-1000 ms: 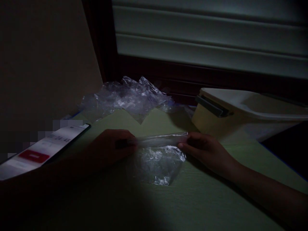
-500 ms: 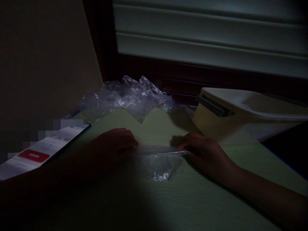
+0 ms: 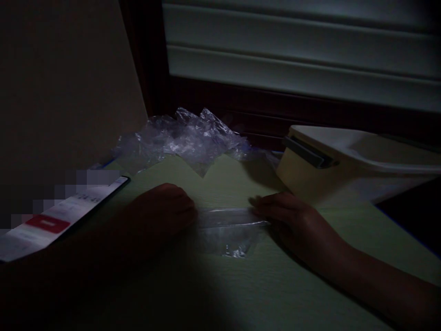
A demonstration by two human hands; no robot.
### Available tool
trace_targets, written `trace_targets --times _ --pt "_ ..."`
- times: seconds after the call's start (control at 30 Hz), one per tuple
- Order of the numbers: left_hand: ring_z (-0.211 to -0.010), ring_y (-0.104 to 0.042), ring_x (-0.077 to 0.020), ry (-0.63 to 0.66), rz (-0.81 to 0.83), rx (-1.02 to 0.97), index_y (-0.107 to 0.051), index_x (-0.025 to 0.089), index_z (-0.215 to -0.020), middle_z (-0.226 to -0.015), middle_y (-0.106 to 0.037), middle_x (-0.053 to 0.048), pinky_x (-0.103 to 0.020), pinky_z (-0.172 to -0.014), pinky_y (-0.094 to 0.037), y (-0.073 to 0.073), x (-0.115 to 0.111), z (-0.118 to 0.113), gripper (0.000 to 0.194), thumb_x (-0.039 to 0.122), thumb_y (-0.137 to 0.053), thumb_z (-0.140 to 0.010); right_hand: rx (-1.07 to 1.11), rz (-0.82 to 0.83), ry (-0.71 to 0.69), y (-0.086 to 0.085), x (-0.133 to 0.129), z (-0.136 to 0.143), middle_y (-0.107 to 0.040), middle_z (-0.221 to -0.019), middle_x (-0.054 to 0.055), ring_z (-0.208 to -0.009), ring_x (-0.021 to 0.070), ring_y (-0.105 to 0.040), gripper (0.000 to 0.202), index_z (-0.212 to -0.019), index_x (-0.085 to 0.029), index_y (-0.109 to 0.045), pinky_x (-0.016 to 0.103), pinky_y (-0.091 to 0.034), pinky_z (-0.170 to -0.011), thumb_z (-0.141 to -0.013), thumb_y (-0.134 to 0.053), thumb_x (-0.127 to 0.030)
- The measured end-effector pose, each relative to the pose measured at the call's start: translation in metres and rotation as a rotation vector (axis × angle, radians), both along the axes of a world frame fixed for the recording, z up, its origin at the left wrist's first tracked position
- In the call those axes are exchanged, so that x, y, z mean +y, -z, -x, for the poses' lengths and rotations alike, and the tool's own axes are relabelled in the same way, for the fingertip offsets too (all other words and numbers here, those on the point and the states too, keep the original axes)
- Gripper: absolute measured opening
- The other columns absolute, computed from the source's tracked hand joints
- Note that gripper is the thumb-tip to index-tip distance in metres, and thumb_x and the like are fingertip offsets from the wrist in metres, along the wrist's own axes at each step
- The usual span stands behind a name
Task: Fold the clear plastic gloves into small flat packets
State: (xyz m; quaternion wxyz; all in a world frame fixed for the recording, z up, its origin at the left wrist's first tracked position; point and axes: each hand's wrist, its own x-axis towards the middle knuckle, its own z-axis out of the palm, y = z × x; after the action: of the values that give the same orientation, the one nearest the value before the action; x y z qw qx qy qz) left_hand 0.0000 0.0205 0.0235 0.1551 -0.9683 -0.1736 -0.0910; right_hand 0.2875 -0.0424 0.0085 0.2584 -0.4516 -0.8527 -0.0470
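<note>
A small clear plastic bag (image 3: 229, 234) is stretched between my two hands, just above or on the pale green table (image 3: 275, 285); I cannot tell which. My left hand (image 3: 168, 209) is closed on the bag's left end, its fingertips partly hidden in shadow. At the right end, my right hand (image 3: 285, 211) pinches the bag's upper edge between thumb and fingers. The folded strip along the top of the bag lies nearly level, and its lower part catches a little light.
A heap of clear plastic bags (image 3: 186, 138) lies at the back of the table. To the right stands a cream plastic box (image 3: 303, 179) with a dark latch. A lit phone (image 3: 76, 207) lies on the left, partly pixelated. Behind is a slatted panel (image 3: 292, 50).
The bag's top strip looks flatter and wider than before, and its lower part has shifted slightly right. The right hand's fingers have straightened a little along the edge.
</note>
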Motion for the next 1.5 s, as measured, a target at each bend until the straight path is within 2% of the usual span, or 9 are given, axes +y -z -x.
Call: trace_targets --times 0.17,0.37,0.57,0.7,0.83,1.03,1.27,1.4,1.5 --pt "-0.082 -0.059 -0.0235 0.043 -0.031 -0.038 -0.064 0.017 -0.089 -0.088 -0.068 -0.008 -0.037 -0.078 -0.042 0.002 -0.003 0.002 0.038 0.004 -0.029 -0.091 0.016 -0.098 -0.094 -0.01 -0.01 0.009 -0.07 -0.11 0.018 -0.099 0.0253 -0.067 0.034 -0.115 -0.01 -0.065 0.04 -0.058 -0.083 -0.088 -0.044 -0.009" --pt "-0.084 -0.06 -0.0235 -0.021 0.083 -0.052 -0.063 0.016 -0.094 -0.096 -0.067 -0.009 -0.038 -0.082 -0.043 0.004 -0.002 0.003 0.031 0.007 -0.033 -0.093 -0.044 -0.058 -0.231 -0.012 -0.015 0.017 -0.069 -0.115 0.018 -0.105 0.0264 -0.066 0.032 -0.12 -0.011 -0.062 0.041 -0.056 -0.086 -0.093 -0.047 -0.02" --pt "-0.107 -0.055 -0.0238 0.043 0.035 -0.19 -0.059 0.016 -0.118 -0.118 -0.064 -0.008 -0.036 -0.096 -0.04 0.008 -0.007 0.006 0.032 0.009 -0.036 -0.096 -0.03 -0.025 -0.227 -0.007 -0.013 0.017 -0.069 -0.116 0.014 -0.104 0.0233 -0.066 0.034 -0.124 -0.015 -0.061 0.039 -0.057 -0.086 -0.093 -0.047 -0.015" --pt "-0.103 -0.057 -0.0224 0.094 0.013 -0.158 -0.062 0.012 -0.114 -0.11 -0.067 -0.009 -0.035 -0.096 -0.042 0.004 -0.016 0.001 0.033 0.011 -0.032 -0.098 -0.05 -0.009 -0.236 -0.006 -0.013 0.017 -0.069 -0.116 0.015 -0.106 0.0224 -0.066 0.033 -0.124 -0.013 -0.06 0.036 -0.057 -0.087 -0.094 -0.048 -0.013" --pt "-0.099 -0.06 -0.022 0.052 0.073 -0.154 -0.065 0.014 -0.109 -0.108 -0.069 -0.008 -0.035 -0.094 -0.044 0.005 -0.016 -0.003 0.033 0.018 -0.033 -0.101 -0.054 -0.017 -0.231 -0.006 -0.014 0.018 -0.069 -0.115 0.017 -0.103 0.0228 -0.066 0.027 -0.118 -0.011 -0.061 0.037 -0.058 -0.086 -0.095 -0.048 -0.014" --pt "-0.104 -0.06 -0.019 0.116 0.1 -0.227 -0.061 0.017 -0.116 -0.114 -0.067 -0.006 -0.031 -0.099 -0.041 0.011 -0.007 0.005 0.039 0.018 -0.025 -0.102 -0.07 -0.116 -0.212 -0.004 -0.015 0.014 -0.072 -0.108 0.016 -0.096 0.0244 -0.068 0.022 -0.112 -0.011 -0.063 0.038 -0.059 -0.079 -0.094 -0.049 -0.012" --pt "-0.107 -0.06 -0.0188 0.086 0.078 -0.18 -0.057 0.022 -0.123 -0.12 -0.066 -0.005 -0.032 -0.1 -0.044 0.017 -0.005 0.009 0.037 0.017 -0.029 -0.1 -0.082 -0.131 -0.166 0.001 -0.014 0.012 -0.072 -0.105 0.015 -0.091 0.0271 -0.068 0.019 -0.107 -0.01 -0.065 0.042 -0.06 -0.075 -0.094 -0.053 -0.013" --pt "-0.11 -0.058 -0.0178 0.076 0.032 -0.223 -0.059 0.021 -0.117 -0.12 -0.064 -0.003 -0.033 -0.103 -0.042 0.018 -0.007 0.008 0.036 0.018 -0.027 -0.102 -0.071 -0.117 -0.136 0.001 -0.014 0.014 -0.072 -0.102 0.016 -0.089 0.0288 -0.067 0.022 -0.111 -0.006 -0.064 0.044 -0.06 -0.073 -0.091 -0.055 -0.01" --pt "-0.1 -0.06 -0.0154 0.093 0.034 -0.22 -0.063 0.019 -0.102 -0.112 -0.067 -0.002 -0.029 -0.095 -0.046 0.013 -0.01 0.002 0.04 0.014 -0.024 -0.102 -0.069 -0.106 -0.127 0.0 -0.014 0.015 -0.073 -0.099 0.016 -0.086 0.0286 -0.068 0.02 -0.105 -0.007 -0.068 0.044 -0.06 -0.072 -0.092 -0.053 -0.01"
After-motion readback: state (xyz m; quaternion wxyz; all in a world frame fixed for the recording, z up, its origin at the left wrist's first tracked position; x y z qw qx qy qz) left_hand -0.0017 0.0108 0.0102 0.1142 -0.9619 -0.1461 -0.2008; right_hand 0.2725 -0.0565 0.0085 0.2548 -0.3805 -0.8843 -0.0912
